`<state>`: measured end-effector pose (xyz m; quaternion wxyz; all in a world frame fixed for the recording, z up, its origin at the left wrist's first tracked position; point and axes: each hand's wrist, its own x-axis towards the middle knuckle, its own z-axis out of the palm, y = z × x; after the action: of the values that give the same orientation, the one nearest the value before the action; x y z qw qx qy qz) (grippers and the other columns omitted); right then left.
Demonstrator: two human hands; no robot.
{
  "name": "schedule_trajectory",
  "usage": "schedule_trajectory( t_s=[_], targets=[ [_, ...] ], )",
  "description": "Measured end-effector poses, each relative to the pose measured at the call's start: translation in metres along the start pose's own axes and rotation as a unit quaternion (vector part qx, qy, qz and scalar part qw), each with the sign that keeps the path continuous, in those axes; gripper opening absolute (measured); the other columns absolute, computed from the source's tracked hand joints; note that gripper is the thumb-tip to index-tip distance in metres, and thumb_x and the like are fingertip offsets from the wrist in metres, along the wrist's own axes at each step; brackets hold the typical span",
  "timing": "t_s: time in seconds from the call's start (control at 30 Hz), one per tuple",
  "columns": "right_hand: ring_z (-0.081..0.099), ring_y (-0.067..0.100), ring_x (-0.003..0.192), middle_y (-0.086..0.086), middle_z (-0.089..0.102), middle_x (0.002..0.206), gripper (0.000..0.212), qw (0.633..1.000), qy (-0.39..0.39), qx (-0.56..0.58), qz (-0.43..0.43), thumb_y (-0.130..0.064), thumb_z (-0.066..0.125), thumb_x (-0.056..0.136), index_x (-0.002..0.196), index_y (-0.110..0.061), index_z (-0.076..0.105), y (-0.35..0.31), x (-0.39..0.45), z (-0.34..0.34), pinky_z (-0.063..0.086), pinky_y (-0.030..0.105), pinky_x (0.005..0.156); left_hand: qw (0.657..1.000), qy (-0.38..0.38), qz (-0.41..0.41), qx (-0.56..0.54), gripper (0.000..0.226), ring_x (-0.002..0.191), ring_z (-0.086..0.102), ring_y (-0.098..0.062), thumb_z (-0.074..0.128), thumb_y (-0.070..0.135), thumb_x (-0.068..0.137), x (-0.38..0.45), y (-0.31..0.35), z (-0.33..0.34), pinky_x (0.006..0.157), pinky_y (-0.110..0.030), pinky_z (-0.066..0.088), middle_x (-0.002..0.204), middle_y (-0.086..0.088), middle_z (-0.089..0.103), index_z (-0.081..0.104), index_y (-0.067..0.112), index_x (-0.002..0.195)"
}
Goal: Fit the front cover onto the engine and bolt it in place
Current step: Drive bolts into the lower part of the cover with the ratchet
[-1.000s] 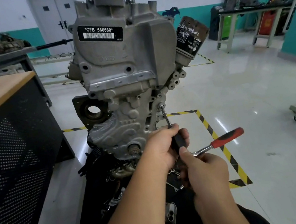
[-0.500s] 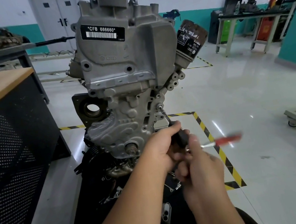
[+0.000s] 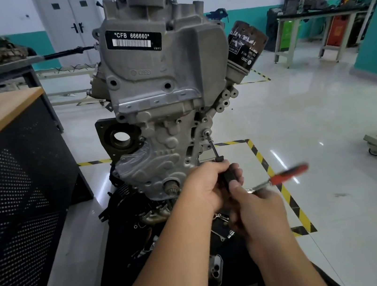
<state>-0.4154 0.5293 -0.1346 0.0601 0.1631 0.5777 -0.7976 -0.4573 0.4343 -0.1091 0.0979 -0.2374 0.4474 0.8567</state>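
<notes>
1. The left hand (image 3: 210,186) grips the black handle of a driver extension (image 3: 215,149) at lower centre of the frame, fingers curled round it. The right hand (image 3: 254,209), just below and touching it, holds the ratchet (image 3: 284,176) near its head, thumb pressed up against the black handle; the red grip sticks out to the right, blurred.
2. The extension's tip sits on a bolt (image 3: 206,132) at the right edge of the front cover (image 3: 160,157), which is already seated on the engine (image 3: 166,72) at frame centre.
3. The step in hand looks like bolting: running this bolt down. Whether it is fully tight cannot be told.
4. The next move likely calls for keeping the shaft square to the bolt head while swinging the ratchet, then shifting to another bolt hole on the cover rim.
5. Writing: a black label at upper centre reads "*CFB 666660*" above a barcode; four linked rings are cast below it. The oil filter (image 3: 244,42) at upper right carries white print too blurred to read.
</notes>
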Motion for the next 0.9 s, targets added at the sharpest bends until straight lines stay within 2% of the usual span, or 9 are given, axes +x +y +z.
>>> schedule_trajectory(
  t_s=[0.13, 0.2, 0.3, 0.4, 0.53, 0.6, 0.7, 0.8, 0.9],
  targets=[
    [0.061, 0.006, 0.052, -0.003, 0.063, 0.060, 0.029, 0.977, 0.070, -0.122, -0.157, -0.039, 0.075, 0.090, 0.077, -0.018, 0.061, 0.008, -0.008, 0.013, 0.051, 0.022, 0.049, 1.000, -0.007, 0.004, -0.020, 0.009, 0.057, 0.061, -0.021, 0.059, 0.010, 0.101, 0.000, 0.003, 0.001, 0.046, -0.025, 0.055, 0.072, -0.013, 0.063, 0.058, 0.002, 0.104],
    [0.048, 0.013, 0.037, 0.004, 0.060, 0.056, 0.031, 0.997, 0.026, 0.066, -0.007, -0.035, 0.069, 0.097, 0.089, -0.005, 0.065, 0.007, -0.007, 0.013, 0.045, 0.029, 0.037, 1.000, -0.007, 0.006, -0.016, 0.007, 0.054, 0.065, -0.018, 0.062, 0.011, 0.099, 0.003, 0.004, -0.007, 0.047, -0.024, 0.055, 0.068, -0.010, 0.067, 0.062, 0.004, 0.098],
    [0.031, 0.007, 0.031, 0.009, 0.052, 0.060, 0.028, 0.921, -0.054, 0.327, 0.208, -0.031, 0.059, 0.103, 0.096, -0.004, 0.063, -0.001, -0.011, 0.011, 0.027, 0.018, 0.030, 0.999, 0.010, 0.020, 0.048, 0.009, 0.067, 0.071, -0.020, 0.061, 0.008, 0.099, 0.009, 0.006, -0.017, 0.049, -0.027, 0.057, 0.077, -0.009, 0.073, 0.067, 0.001, 0.098],
    [0.042, 0.010, 0.038, 0.008, 0.061, 0.061, 0.028, 0.996, -0.013, 0.064, 0.054, -0.032, 0.068, 0.098, 0.087, -0.007, 0.068, 0.002, -0.009, 0.007, 0.034, 0.023, 0.039, 0.998, 0.021, 0.041, 0.046, 0.008, 0.066, 0.071, -0.023, 0.064, 0.003, 0.096, 0.011, 0.006, -0.017, 0.050, -0.030, 0.057, 0.080, -0.013, 0.072, 0.067, -0.001, 0.102],
    [0.054, -0.001, 0.048, -0.008, 0.052, 0.051, 0.037, 0.972, 0.091, -0.144, -0.164, -0.037, 0.075, 0.091, 0.064, -0.020, 0.057, 0.006, -0.010, 0.013, 0.038, 0.012, 0.041, 0.999, 0.024, 0.043, 0.012, 0.018, 0.072, 0.070, -0.027, 0.073, 0.007, 0.089, 0.011, 0.001, -0.010, 0.059, -0.034, 0.059, 0.087, -0.015, 0.072, 0.069, -0.003, 0.104],
    [0.042, 0.008, 0.035, -0.004, 0.051, 0.052, 0.030, 0.996, 0.068, 0.031, -0.052, -0.036, 0.070, 0.096, 0.074, -0.015, 0.068, 0.004, -0.003, 0.008, 0.032, 0.017, 0.036, 1.000, -0.008, 0.001, 0.016, 0.013, 0.064, 0.071, -0.022, 0.067, 0.016, 0.096, 0.006, 0.000, -0.008, 0.054, -0.029, 0.055, 0.081, -0.010, 0.074, 0.069, 0.003, 0.096],
    [0.031, 0.005, 0.032, 0.006, 0.053, 0.062, 0.020, 0.906, -0.066, 0.365, 0.202, -0.028, 0.059, 0.103, 0.104, -0.018, 0.077, -0.002, -0.006, 0.005, 0.026, 0.018, 0.029, 0.998, -0.013, -0.015, 0.053, 0.020, 0.058, 0.073, -0.017, 0.055, 0.018, 0.103, 0.007, -0.003, -0.010, 0.044, -0.022, 0.045, 0.073, -0.005, 0.076, 0.065, 0.010, 0.087],
    [0.045, 0.008, 0.040, 0.001, 0.061, 0.062, 0.018, 0.997, 0.019, 0.062, 0.051, -0.031, 0.071, 0.096, 0.089, -0.014, 0.074, 0.004, 0.000, 0.002, 0.036, 0.022, 0.040, 0.998, 0.003, -0.002, 0.060, 0.015, 0.061, 0.072, -0.022, 0.057, 0.014, 0.102, 0.006, -0.005, -0.009, 0.053, -0.030, 0.052, 0.074, -0.008, 0.074, 0.064, 0.005, 0.093],
    [0.058, -0.001, 0.053, -0.007, 0.060, 0.058, 0.030, 0.977, 0.099, -0.133, -0.130, -0.036, 0.077, 0.089, 0.069, -0.020, 0.062, 0.008, -0.004, 0.008, 0.040, 0.013, 0.044, 0.999, 0.008, 0.025, 0.047, 0.024, 0.072, 0.071, -0.026, 0.074, 0.018, 0.092, 0.007, -0.006, -0.007, 0.059, -0.034, 0.061, 0.088, -0.015, 0.074, 0.070, -0.001, 0.106]
  ],
)
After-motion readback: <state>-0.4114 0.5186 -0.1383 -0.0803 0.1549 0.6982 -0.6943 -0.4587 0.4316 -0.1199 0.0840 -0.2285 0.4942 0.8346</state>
